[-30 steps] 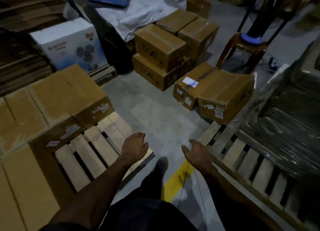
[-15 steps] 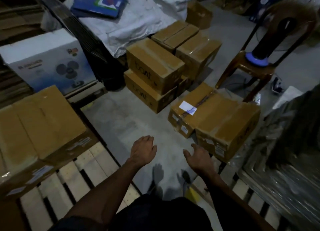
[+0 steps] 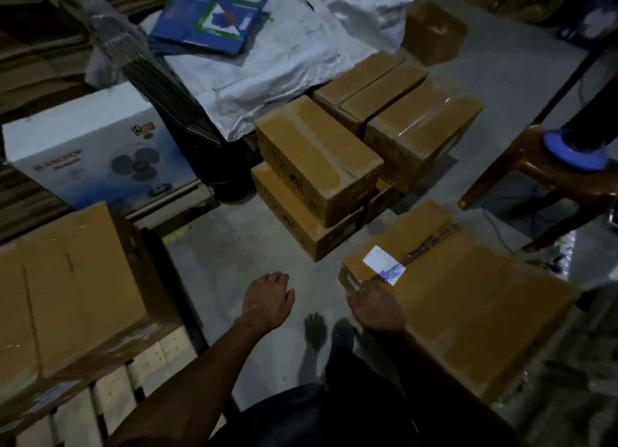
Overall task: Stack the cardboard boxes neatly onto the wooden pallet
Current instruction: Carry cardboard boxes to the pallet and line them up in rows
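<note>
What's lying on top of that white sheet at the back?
A blue printed carton lies flat on the white sheet. Whatever the sheet covers is hidden.

You are standing in a storeroom or small warehouse. Sealed cardboard boxes (image 3: 317, 159) sit stacked on the bare concrete floor (image 3: 230, 262) ahead of your left hand (image 3: 267, 299). A wooden pallet (image 3: 157, 356) carries more cartons to its left, and a boxed fan (image 3: 97, 152) and flattened cardboard (image 3: 36, 51) lie beyond.
</note>
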A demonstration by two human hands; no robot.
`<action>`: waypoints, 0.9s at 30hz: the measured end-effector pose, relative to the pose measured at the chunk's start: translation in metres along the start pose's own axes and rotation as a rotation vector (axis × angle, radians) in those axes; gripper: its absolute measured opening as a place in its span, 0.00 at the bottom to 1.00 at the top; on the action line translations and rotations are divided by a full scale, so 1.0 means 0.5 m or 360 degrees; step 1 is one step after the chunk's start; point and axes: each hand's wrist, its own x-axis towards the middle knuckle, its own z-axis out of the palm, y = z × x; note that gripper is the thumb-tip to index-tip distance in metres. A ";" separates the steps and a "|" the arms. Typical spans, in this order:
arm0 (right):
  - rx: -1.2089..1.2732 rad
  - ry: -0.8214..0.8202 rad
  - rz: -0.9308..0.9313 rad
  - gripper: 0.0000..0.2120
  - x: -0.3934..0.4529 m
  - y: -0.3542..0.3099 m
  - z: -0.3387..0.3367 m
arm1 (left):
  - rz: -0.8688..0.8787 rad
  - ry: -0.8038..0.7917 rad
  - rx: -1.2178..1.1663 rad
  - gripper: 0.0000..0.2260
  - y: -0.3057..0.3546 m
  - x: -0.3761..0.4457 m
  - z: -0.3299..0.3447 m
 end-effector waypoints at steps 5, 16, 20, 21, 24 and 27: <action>-0.0103 0.0116 -0.0179 0.28 0.161 -0.032 -0.133 | -0.0062 0.0106 -0.0031 0.37 0.044 0.181 -0.093; -0.0110 -0.0128 -0.0256 0.29 0.530 -0.165 -0.413 | -0.0210 0.0163 -0.0247 0.24 0.053 0.543 -0.256; -0.0130 -0.0088 -0.0243 0.36 0.675 -0.236 -0.488 | -0.0402 0.0137 -0.0611 0.25 0.031 0.691 -0.277; -0.0120 -0.0086 -0.0222 0.37 0.711 -0.255 -0.507 | -0.0488 0.0114 -0.0792 0.27 0.025 0.728 -0.280; -0.0050 -0.0087 -0.0219 0.39 0.828 -0.298 -0.536 | -0.0811 0.0085 -0.1428 0.31 0.006 0.840 -0.289; 0.0111 -0.0150 -0.0140 0.41 0.963 -0.332 -0.537 | -0.1061 0.0097 -0.1982 0.33 -0.015 0.952 -0.296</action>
